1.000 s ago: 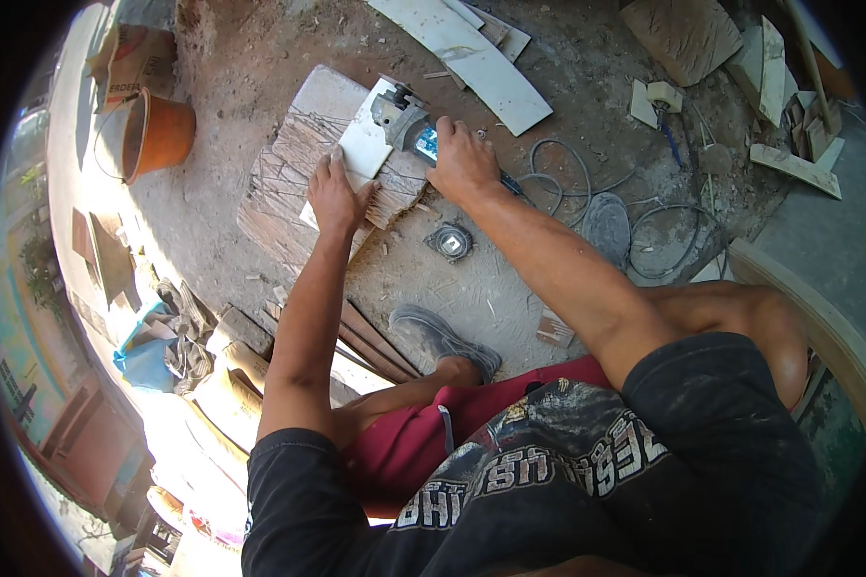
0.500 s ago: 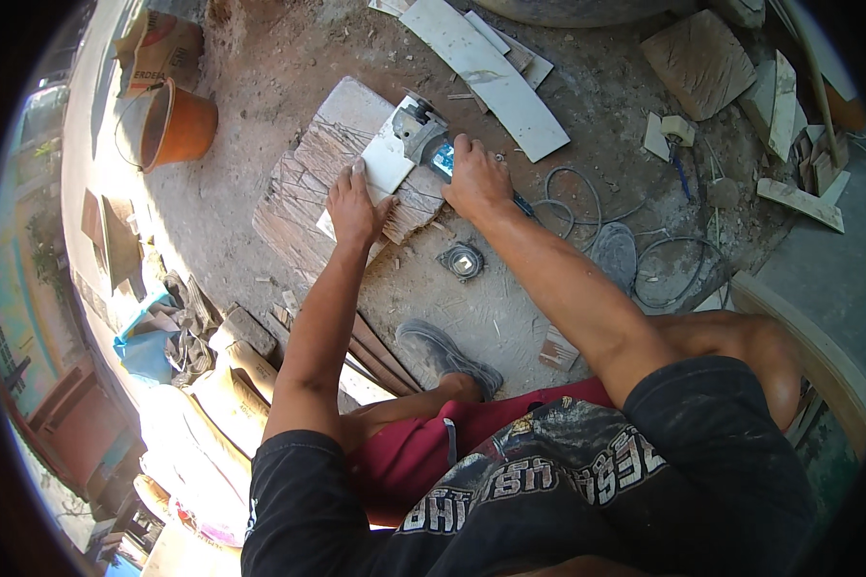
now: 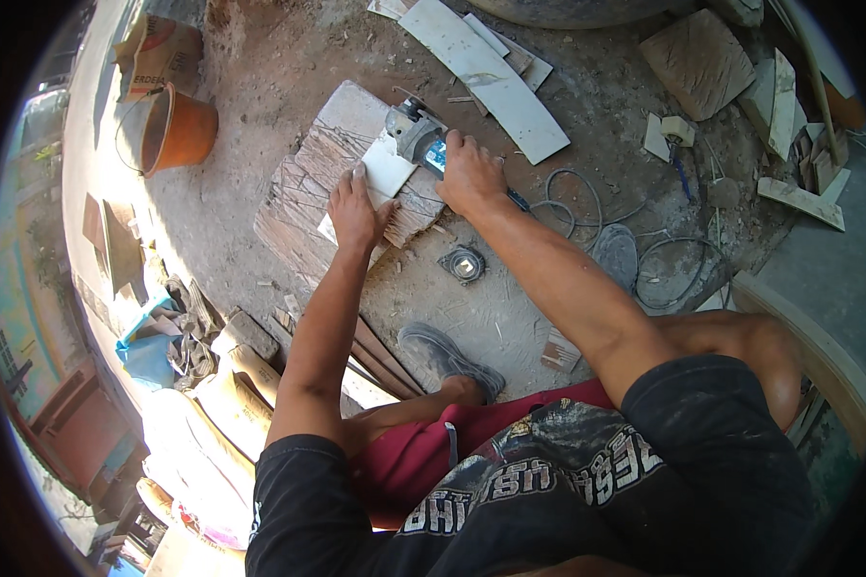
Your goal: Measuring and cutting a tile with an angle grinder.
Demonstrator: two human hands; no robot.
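Observation:
A strip of white tile (image 3: 387, 171) lies across rough, grooved stone slabs (image 3: 303, 197) on the ground. My left hand (image 3: 358, 210) rests on the tile, fingers stretched out flat and thumb apart, pressing it against the slab. My right hand (image 3: 473, 175) is wrapped round the body of a small angle grinder (image 3: 416, 135). The grinder's head is over the far end of the tile and hides part of it. Whether its disc touches the tile, I cannot tell. A tape measure (image 3: 463, 264) sits on the ground just below the slabs.
The grinder's grey cord (image 3: 597, 207) loops over the ground to the right. Long white tile pieces (image 3: 491, 82) lie beyond it, with more offcuts at right. An orange bucket (image 3: 185, 133) and a paper sack (image 3: 168, 58) stand at far left. My shoe (image 3: 443, 356) is close below.
My right hand and the grinder have shifted slightly left, and the grinder's head now covers more of the tile's far end. My left hand has stayed nearly in place.

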